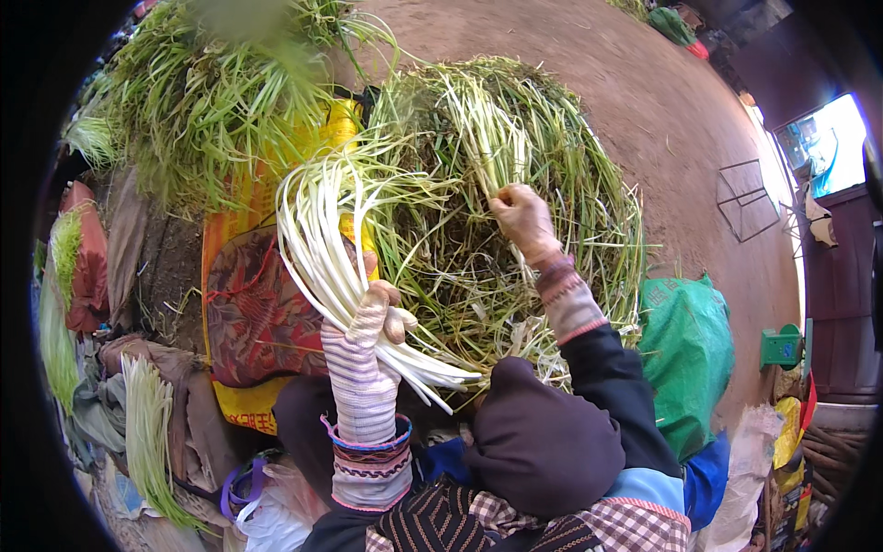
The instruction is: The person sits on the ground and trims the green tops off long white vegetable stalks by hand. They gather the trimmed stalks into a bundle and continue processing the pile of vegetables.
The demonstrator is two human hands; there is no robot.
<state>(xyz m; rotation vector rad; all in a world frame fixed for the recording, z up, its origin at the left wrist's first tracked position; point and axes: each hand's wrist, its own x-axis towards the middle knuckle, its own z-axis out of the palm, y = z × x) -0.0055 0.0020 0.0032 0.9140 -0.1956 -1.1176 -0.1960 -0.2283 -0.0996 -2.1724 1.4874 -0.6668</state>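
My left hand (pixel 376 314), in a knitted glove with soiled fingertips, is closed around a bunch of long white-stemmed stalks (pixel 324 234). Their pale green leaf ends arch up and to the right, and the white ends jut out below the hand. My bare right hand (pixel 524 214) pinches a few greenish stalks (pixel 486 138) on top of a large heap of tangled stalks and withered leaves (pixel 448 262). Folded fingers hide where it grips them. Beneath the left bunch lies a dark red patterned cushion (pixel 265 310) on a yellow printed sack (pixel 234 228).
Another heap of green stalks (pixel 207 103) rises at upper left. Trimmed white stalks (pixel 148 421) lie on brown cloth at lower left, near a white plastic bag (pixel 283 510). A green woven sack (pixel 690 359) stands at right. Farther off is a metal frame (pixel 748 200) on the earthen floor.
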